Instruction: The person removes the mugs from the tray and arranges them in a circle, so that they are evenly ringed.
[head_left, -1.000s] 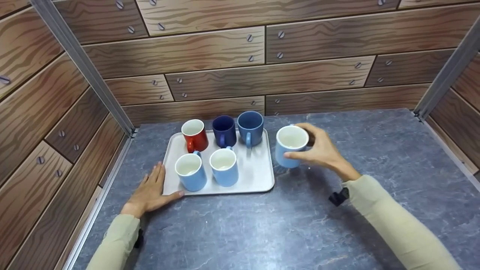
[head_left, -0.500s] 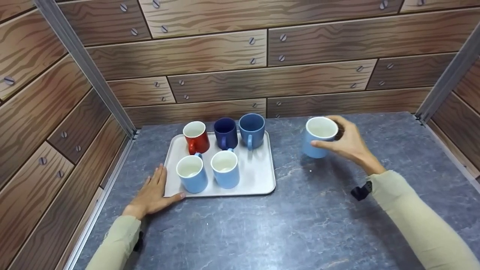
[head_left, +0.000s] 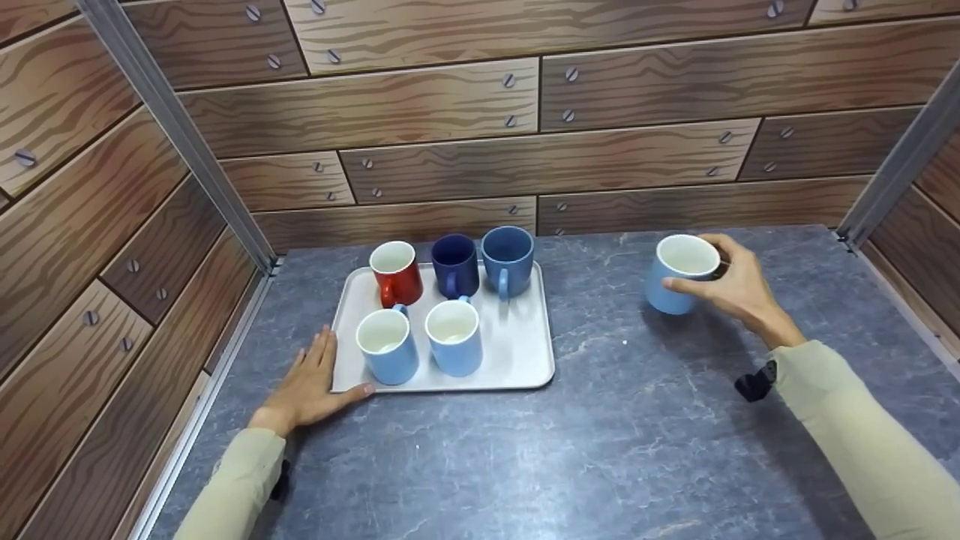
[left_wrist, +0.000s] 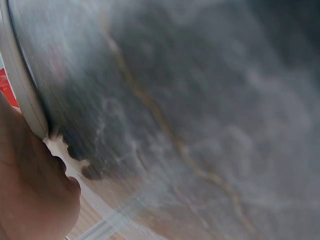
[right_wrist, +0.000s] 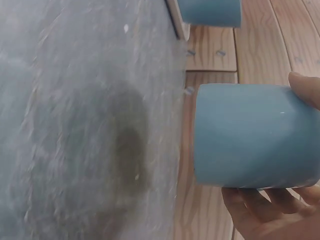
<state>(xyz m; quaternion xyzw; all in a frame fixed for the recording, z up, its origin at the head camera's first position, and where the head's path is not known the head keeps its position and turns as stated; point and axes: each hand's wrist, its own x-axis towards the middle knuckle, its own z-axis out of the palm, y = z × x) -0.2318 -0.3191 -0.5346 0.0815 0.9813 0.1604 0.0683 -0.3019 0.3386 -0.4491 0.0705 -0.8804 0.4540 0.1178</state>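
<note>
My right hand grips a light blue mug with a white inside, thumb on the near side and fingers round the far side. In the right wrist view the mug appears held above the tabletop. My left hand lies with straight fingers along the left edge of a white tray, its thumb at the front edge. On the tray stand two more light blue mugs, the front left mug and the mug beside it. Behind them are a red mug, a dark blue mug and a mid-blue mug.
The grey marbled tabletop spreads in front of the tray and to its right. Wood-patterned walls with metal corner strips enclose it at the back and sides. The tray's right front corner holds no mug.
My right hand has carried the light blue mug to the right, away from the tray, and slightly back. The left hand and the mugs on the tray have stayed in place.
</note>
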